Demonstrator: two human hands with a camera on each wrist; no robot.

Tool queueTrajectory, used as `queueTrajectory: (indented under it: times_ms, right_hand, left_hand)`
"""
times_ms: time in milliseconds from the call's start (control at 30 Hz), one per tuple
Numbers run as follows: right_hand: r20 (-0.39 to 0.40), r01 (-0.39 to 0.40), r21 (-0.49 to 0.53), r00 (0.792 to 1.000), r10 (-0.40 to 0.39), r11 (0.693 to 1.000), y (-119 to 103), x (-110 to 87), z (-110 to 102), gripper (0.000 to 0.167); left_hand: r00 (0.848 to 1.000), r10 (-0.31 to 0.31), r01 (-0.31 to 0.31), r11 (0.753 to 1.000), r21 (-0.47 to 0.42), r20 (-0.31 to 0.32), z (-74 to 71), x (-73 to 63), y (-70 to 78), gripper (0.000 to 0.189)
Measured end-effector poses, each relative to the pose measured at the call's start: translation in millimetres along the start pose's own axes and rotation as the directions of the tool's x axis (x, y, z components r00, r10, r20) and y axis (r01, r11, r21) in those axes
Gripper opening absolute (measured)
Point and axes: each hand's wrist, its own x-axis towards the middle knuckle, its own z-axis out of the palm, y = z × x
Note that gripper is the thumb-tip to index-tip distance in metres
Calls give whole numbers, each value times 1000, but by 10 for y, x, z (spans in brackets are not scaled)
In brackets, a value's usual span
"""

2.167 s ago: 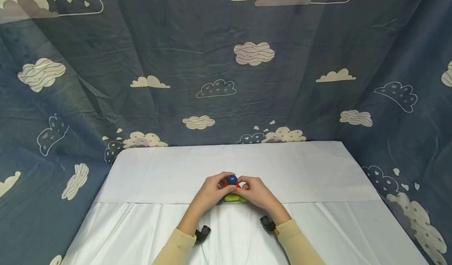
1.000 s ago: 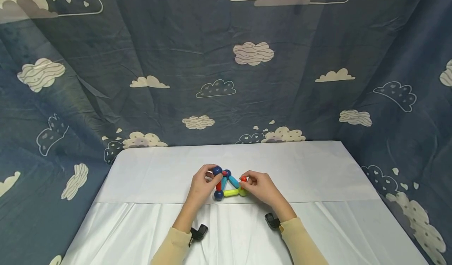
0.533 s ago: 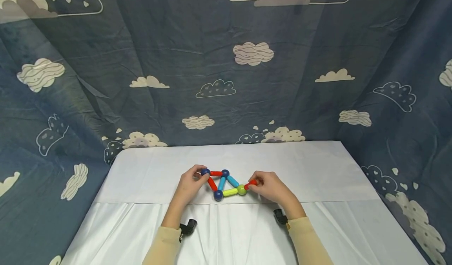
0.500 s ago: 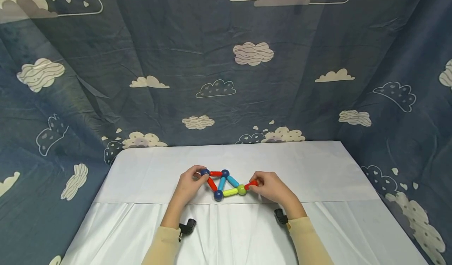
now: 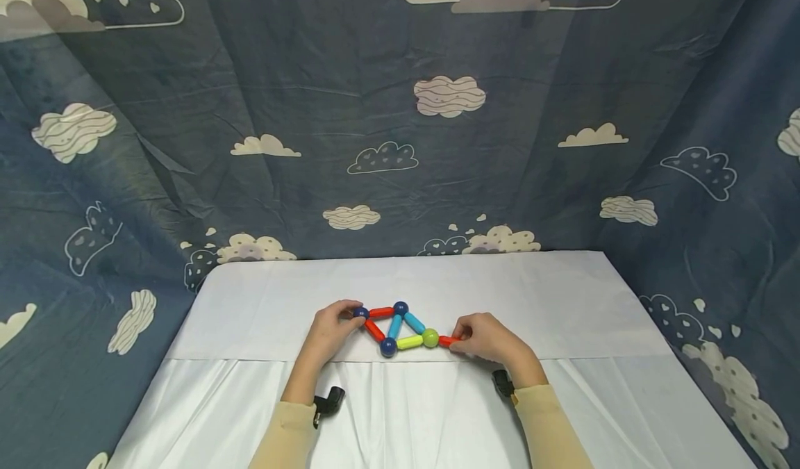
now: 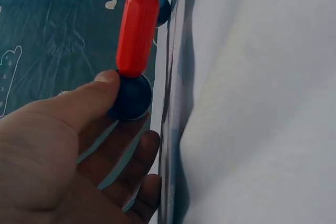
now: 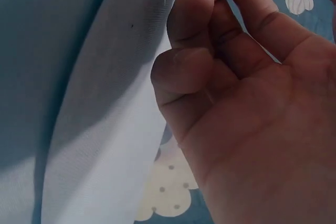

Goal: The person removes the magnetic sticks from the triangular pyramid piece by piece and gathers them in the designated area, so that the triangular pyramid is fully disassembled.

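Observation:
A flat figure of toy magnetic rods and balls lies on the white cloth. My left hand [image 5: 331, 330] pinches its leftmost blue ball [image 5: 360, 313]; in the left wrist view thumb and fingers hold that ball [image 6: 132, 98] below a red rod [image 6: 138, 32]. Two red rods run from it to a back blue ball [image 5: 401, 308] and a front blue ball [image 5: 388, 347]. Light blue rods [image 5: 414, 322] and a lime rod [image 5: 410, 342] join these to a green ball [image 5: 430, 338]. At the right, my right hand [image 5: 494, 338] pinches the outer end of another red rod [image 5: 446, 341].
The white cloth [image 5: 281, 302] covers the table, with a seam crossing just in front of the figure. A dark blue cloud-print curtain [image 5: 325, 108] hangs behind and at both sides. Black wrist cameras [image 5: 329, 401] sit on both forearms.
The hands have moved apart from close together. The raised, gathered figure has opened out flat, its left blue ball going left and the right red rod swinging down to the right.

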Motion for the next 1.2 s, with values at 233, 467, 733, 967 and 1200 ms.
queueTrajectory:
  times_ms: [233,467,733,967,1200]
  right_hand:
    - [10,-13,-8,1000,13,1000,5,-24,26,15]
    - [7,-5,-3,1000,5,1000,8,-32,-6,15]
    - [-171,119,52,979,-109,991,-57,-18,-65,28]
    - [-243,151,100,962,-123,983,-137,0,11,35]
    - [-223,170,122,965,-140,978,-183,56,147,36]
  left_hand:
    - [1000,12,-13,1000,25,19,30,-7,-37,33]
    - [1000,16,-17,999,33,15,65,-10,-42,32]
    - [997,51,-53,998,29,65,217,-35,25,30]
    - [988,111,-115,993,25,110,360,-88,133,30]
    - [976,147,-149,989,2,159,497,-128,239,31]
